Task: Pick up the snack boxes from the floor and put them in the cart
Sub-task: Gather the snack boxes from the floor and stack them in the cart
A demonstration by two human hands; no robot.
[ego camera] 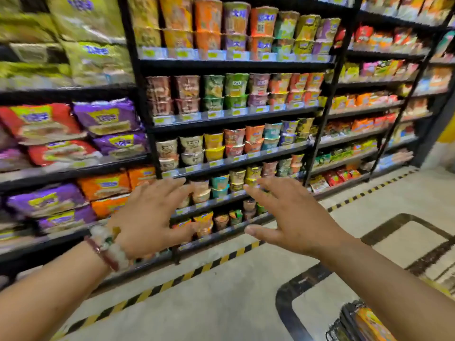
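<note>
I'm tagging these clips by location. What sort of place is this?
Most likely a supermarket aisle: black shelves stacked with cup noodles and noodle multipacks, price labels along the edges, and a wire cart at lower right.

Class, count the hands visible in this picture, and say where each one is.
2. The left hand, beaded bracelets at its wrist, and the right hand both reach, fingers spread, toward the lower cup-noodle shelves; neither holds anything.
</note>
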